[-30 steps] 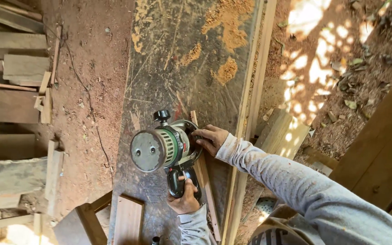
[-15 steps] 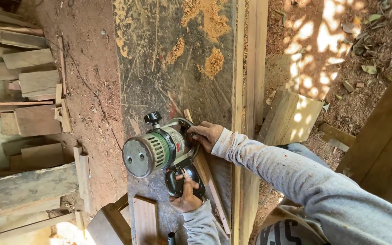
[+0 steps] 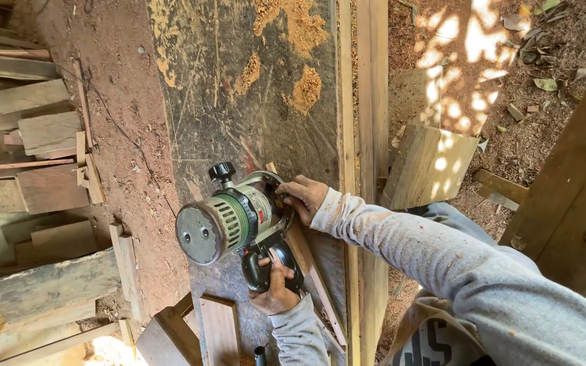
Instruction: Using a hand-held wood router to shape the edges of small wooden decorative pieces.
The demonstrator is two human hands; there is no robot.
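A dusty, dark work board [image 3: 239,102] lay across red dirt ground, with three small heaps of sawdust [image 3: 306,88] on its far part. On the board, near its right edge, stood one power tool [image 3: 228,220]: a silver-grey motor housing with a green vented band, a round metal end cap facing the camera, a black knob on its far side and a black handle on the near side. The left hand [image 3: 276,288] was closed around that black handle, fingers wrapped tight. The right hand [image 3: 304,196] pressed on a thin wooden strip [image 3: 306,264] just right of the tool, fingers curled over it at the guard; whether they gripped it or merely pressed could not be made out. The tool's blade was hidden under the housing. Left of the tool, many wood offcuts [image 3: 42,156] lay piled, too jumbled to count. One wooden block [image 3: 428,166] stood to its right, in dappled sun.
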